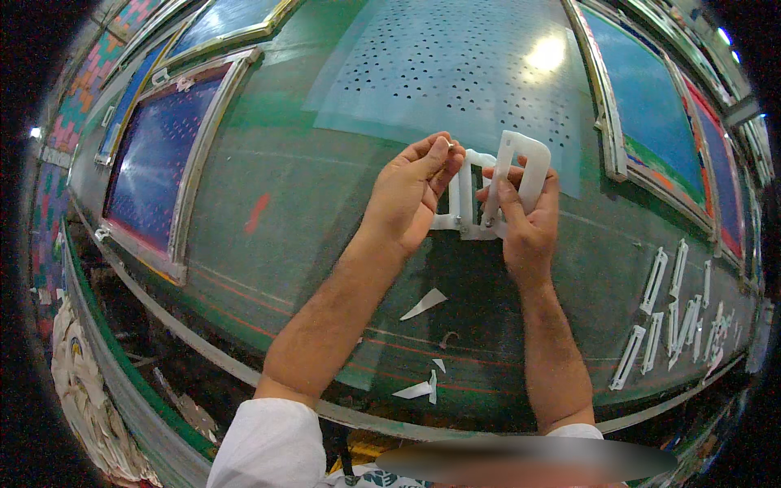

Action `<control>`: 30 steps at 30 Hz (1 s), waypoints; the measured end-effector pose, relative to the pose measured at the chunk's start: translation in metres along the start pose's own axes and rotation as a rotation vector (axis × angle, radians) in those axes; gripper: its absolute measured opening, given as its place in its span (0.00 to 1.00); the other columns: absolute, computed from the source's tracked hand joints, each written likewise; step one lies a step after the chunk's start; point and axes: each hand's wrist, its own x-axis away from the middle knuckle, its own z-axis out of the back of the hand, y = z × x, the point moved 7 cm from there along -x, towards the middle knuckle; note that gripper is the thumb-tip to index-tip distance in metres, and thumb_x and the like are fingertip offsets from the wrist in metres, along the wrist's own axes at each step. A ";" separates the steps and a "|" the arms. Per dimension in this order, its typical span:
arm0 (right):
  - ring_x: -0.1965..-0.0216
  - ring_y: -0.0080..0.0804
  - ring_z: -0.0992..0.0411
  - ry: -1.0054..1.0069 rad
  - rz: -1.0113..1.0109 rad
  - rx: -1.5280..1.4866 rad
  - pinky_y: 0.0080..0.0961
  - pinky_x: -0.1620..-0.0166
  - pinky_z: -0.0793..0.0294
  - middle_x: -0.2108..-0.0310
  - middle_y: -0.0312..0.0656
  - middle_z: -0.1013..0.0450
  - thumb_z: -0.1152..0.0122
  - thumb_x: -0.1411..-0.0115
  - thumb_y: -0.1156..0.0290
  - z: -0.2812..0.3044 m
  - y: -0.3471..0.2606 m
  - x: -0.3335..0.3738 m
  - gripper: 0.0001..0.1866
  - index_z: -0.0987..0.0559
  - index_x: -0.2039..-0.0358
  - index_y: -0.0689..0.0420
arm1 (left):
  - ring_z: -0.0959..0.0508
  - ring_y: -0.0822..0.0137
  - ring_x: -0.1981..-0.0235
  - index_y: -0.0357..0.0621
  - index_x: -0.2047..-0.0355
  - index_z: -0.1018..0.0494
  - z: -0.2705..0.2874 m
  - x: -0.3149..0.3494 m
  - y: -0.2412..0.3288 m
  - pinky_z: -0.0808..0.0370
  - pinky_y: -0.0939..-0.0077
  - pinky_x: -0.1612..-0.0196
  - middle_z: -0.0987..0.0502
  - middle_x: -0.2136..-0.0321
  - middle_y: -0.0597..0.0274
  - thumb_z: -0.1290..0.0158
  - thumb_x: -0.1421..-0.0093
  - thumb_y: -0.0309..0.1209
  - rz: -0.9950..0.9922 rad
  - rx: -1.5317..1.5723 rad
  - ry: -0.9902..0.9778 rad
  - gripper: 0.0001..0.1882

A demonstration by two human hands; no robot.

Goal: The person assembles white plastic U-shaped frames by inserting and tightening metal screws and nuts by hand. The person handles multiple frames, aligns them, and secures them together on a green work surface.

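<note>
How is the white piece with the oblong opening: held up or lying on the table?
The white piece is held up: the right hand grips it, thumb across its front, fingers behind.

A white handle [537,167] with a long hole leans a little in the right hand [530,228]. A tiny pale bit [451,146] is pinched in the left hand [411,183].

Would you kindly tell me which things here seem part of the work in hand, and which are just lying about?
Seemingly in use:
white slotted piece, in the right hand
similar white pieces beside it

Seemingly lying about:
pale scraps
framed screens at both sides
dotted sheet
slotted strips at right, possibly related
</note>
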 end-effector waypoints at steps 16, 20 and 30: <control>0.57 0.33 0.22 0.000 0.156 0.354 0.32 0.54 0.23 0.58 0.44 0.21 0.39 0.33 0.69 -0.002 -0.007 0.007 0.15 0.24 0.48 0.59 | 0.17 0.69 0.65 0.37 0.55 0.27 -0.030 0.018 0.006 0.18 0.77 0.62 0.18 0.63 0.56 0.46 0.31 0.34 -0.149 -0.345 -0.202 0.13; 0.57 0.38 0.21 -0.008 0.228 0.472 0.33 0.54 0.23 0.58 0.47 0.21 0.40 0.34 0.72 -0.003 -0.008 0.008 0.14 0.23 0.49 0.60 | 0.20 0.72 0.69 0.37 0.56 0.27 -0.030 0.021 0.014 0.21 0.79 0.64 0.19 0.65 0.59 0.45 0.31 0.34 -0.258 -0.539 -0.152 0.12; 0.63 0.34 0.19 -0.018 0.140 0.258 0.31 0.61 0.20 0.58 0.47 0.21 0.36 0.38 0.77 -0.008 -0.002 0.012 0.18 0.24 0.47 0.58 | 0.25 0.76 0.67 0.39 0.58 0.27 -0.038 0.039 0.032 0.26 0.80 0.64 0.24 0.69 0.65 0.39 0.35 0.35 -0.674 -0.928 0.056 0.14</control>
